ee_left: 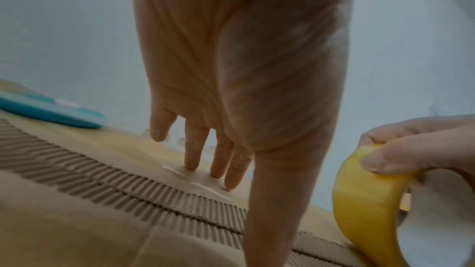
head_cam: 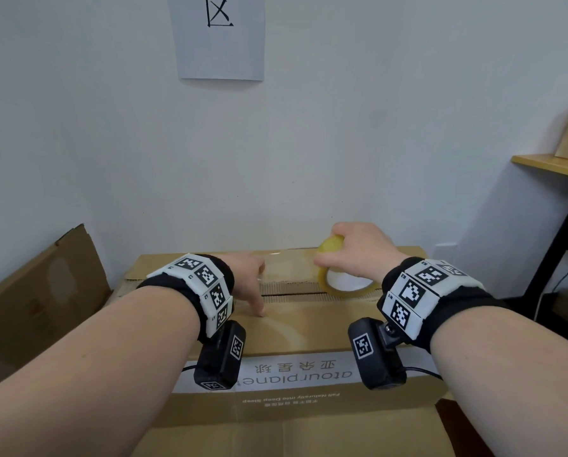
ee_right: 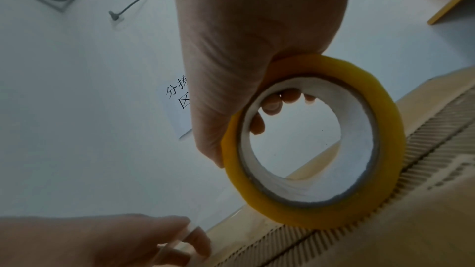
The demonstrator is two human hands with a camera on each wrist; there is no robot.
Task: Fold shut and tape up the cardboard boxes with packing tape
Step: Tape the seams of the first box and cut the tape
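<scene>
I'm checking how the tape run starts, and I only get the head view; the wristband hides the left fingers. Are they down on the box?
Observer: Yes. In the left wrist view, three fingertips of the left hand press the cardboard box just past the seam.
Operator: And the right grip?
Observer: The right hand curls its fingers through the core of the tape roll, which stands on edge at the seam.

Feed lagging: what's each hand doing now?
Left hand: open, straight fingers pressing on the box.
Right hand: grips the tape roll.
</scene>
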